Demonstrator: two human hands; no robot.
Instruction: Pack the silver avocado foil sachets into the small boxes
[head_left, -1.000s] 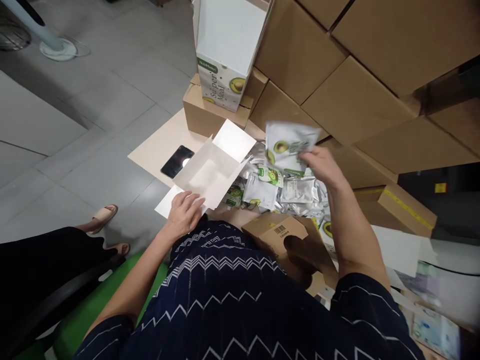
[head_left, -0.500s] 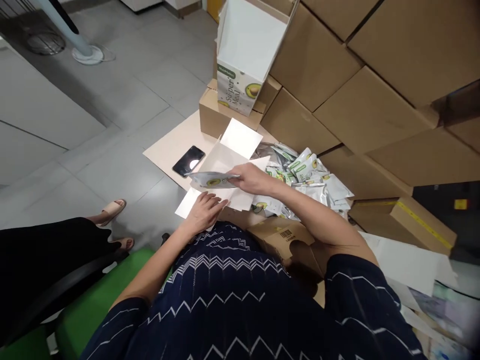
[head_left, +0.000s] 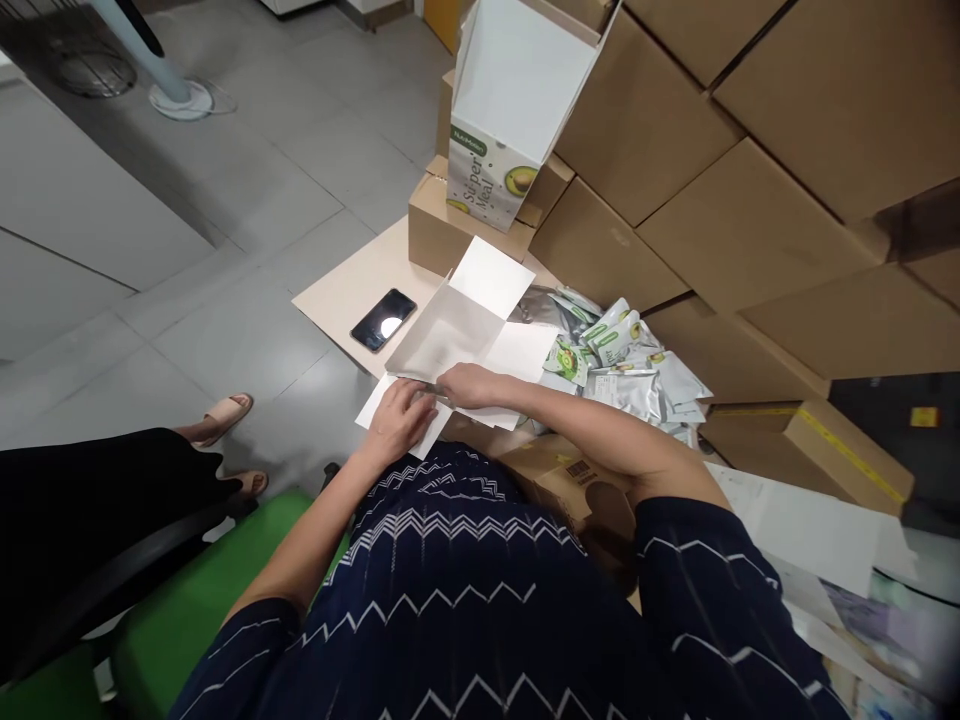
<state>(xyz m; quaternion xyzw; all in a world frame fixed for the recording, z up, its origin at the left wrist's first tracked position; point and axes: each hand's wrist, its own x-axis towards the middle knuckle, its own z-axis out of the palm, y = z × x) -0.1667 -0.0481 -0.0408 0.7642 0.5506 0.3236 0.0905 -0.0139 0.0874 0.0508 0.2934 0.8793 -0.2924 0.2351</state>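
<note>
An open white carton (head_left: 450, 335) lies on my lap with its flaps spread. My left hand (head_left: 397, 420) rests on its near flap, fingers curled over the edge. My right hand (head_left: 469, 385) reaches into the carton's near end, fingers closed on a flat sachet that is mostly hidden inside. To the right, a heap of silver and green avocado-print sachets (head_left: 626, 360) lies among the boxes.
A printed white box (head_left: 499, 150) stands open on a small brown box (head_left: 450, 225). A phone (head_left: 383, 319) lies on a cardboard sheet (head_left: 345, 290). Brown cartons (head_left: 712, 200) are stacked on the right. Another person's sandalled feet (head_left: 225, 412) are at the left.
My right hand lifted a sachet from the heap, carried it left and lowered it into the white carton. My left hand stayed on the carton's near flap.
</note>
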